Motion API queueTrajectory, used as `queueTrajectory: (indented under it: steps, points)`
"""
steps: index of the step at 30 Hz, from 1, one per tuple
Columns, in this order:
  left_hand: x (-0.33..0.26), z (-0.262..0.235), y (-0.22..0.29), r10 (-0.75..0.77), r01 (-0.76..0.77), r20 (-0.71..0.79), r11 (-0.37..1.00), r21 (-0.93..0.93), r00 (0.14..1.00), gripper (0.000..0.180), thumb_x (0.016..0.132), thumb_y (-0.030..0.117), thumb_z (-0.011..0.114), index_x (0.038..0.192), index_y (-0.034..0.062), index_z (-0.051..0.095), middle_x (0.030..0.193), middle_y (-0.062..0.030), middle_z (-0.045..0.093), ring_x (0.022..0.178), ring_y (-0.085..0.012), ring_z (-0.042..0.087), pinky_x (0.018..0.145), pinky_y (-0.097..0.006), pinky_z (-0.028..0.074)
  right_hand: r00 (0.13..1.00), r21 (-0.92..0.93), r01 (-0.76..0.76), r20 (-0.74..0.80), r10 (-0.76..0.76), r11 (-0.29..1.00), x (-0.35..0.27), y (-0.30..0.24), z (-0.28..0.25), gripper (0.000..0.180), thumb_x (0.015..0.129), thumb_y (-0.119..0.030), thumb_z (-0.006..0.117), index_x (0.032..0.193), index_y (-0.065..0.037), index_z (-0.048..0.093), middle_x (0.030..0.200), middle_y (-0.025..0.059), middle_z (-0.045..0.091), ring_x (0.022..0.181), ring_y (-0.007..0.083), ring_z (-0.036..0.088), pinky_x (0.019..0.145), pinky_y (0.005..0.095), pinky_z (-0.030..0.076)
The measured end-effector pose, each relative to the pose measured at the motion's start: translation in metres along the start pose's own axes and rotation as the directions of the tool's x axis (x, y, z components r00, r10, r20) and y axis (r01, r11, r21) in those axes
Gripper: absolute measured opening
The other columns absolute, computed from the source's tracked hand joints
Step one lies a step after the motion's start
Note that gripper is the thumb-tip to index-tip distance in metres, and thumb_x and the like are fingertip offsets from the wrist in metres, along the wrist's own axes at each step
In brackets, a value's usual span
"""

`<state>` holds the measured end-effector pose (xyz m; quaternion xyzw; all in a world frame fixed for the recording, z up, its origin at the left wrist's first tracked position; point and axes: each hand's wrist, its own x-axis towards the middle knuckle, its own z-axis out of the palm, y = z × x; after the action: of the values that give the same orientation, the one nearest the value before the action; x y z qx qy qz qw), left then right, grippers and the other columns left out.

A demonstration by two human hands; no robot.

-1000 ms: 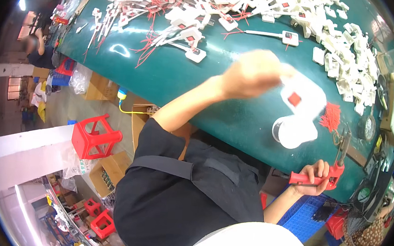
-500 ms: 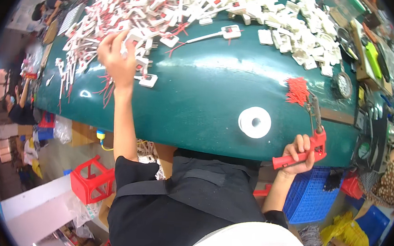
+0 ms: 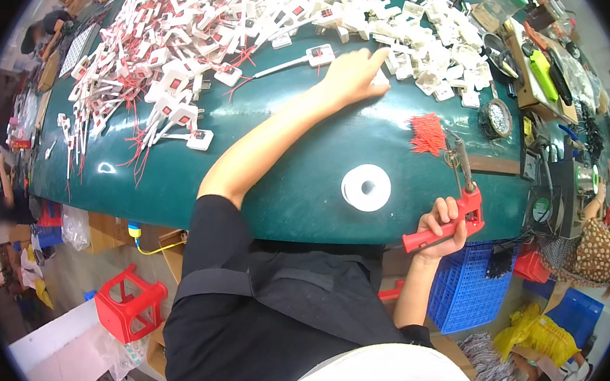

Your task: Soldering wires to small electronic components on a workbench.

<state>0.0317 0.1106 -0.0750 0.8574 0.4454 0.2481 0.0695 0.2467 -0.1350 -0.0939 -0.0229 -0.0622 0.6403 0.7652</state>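
Note:
My left hand (image 3: 353, 78) reaches across the green table to the edge of the white plastic pile. Its thumb and fingers close around a loose white plastic case (image 3: 380, 77), partly hidden by them. My right hand (image 3: 442, 228), near the front edge, is wrapped round the red handle of a soldering gun (image 3: 470, 203); its metal tip points away from me. Just beyond the tip lies a heap of short red pieces (image 3: 428, 133). A wired white case (image 3: 320, 55) with a long white stem lies left of my left hand.
Many white cases with red wires (image 3: 180, 52) heap at the far left, plain white cases (image 3: 431, 50) at the far right. A white reel (image 3: 366, 188) lies mid-table. At right are a round metal tin (image 3: 495, 118), a blue crate (image 3: 465, 289) below, and a red stool (image 3: 131, 304) at lower left.
My left hand has moved right from the wired heap to the loose white case, leaving a wired case at the heap's near edge. My right hand keeps hold of the soldering gun.

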Motion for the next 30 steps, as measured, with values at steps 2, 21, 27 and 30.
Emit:
queueTrajectory:
  steps: [2, 21, 27, 30]
  points:
    - [-0.021, -0.019, 0.014, -0.071, 0.088, 0.054, 0.881, -0.464, 0.996, 0.041, 0.085, 0.031, 0.059, 0.113, 0.0018, 0.055, 0.088, -0.0130, 0.061, 0.072, -0.0185, 0.062, 0.061, -0.033, 0.049, 0.999, -0.019, -0.012, 0.032, 0.013, 1.000, 0.002, 0.002, 0.011, 0.059, 0.082, -0.009, 0.059, 0.133, -0.009, 0.029, 0.083, 0.0037, 0.041, 0.074, 0.0123, 0.040, 0.052, 0.0196, 0.046]
    - [-0.124, -0.080, 0.093, -0.322, 0.499, 0.385, 0.470, -0.728, 0.865, 0.018, 0.076, 0.015, 0.071, 0.081, 0.0001, 0.062, 0.071, -0.0034, 0.059, 0.054, -0.0055, 0.052, 0.047, -0.021, 0.039, 0.996, -0.091, -0.050, 0.064, 0.056, 0.995, 0.005, 0.002, 0.010, 0.052, 0.081, -0.009, 0.060, 0.128, -0.004, 0.038, 0.083, 0.0034, 0.042, 0.076, 0.0116, 0.041, 0.052, 0.0185, 0.047]
    - [-0.123, -0.072, 0.088, -0.299, 0.586, 0.505, 0.354, -0.729, 0.810, 0.014, 0.080, 0.013, 0.069, 0.078, 0.0030, 0.059, 0.069, 0.0009, 0.058, 0.059, -0.0028, 0.051, 0.050, -0.018, 0.039, 0.998, -0.092, -0.043, 0.050, 0.047, 0.995, 0.003, 0.000, 0.006, 0.055, 0.080, -0.009, 0.061, 0.130, -0.005, 0.037, 0.083, 0.0036, 0.042, 0.076, 0.0116, 0.041, 0.052, 0.0180, 0.048]
    - [-0.129, -0.069, 0.088, -0.274, 0.543, 0.470, 0.392, -0.743, 0.839, 0.014, 0.080, 0.011, 0.067, 0.076, 0.0032, 0.056, 0.070, 0.0018, 0.056, 0.063, -0.0022, 0.050, 0.055, -0.018, 0.039, 0.998, -0.087, -0.044, 0.042, 0.048, 0.995, 0.003, 0.000, 0.006, 0.057, 0.080, -0.009, 0.061, 0.131, -0.005, 0.036, 0.084, 0.0038, 0.042, 0.076, 0.0116, 0.041, 0.052, 0.0178, 0.048]
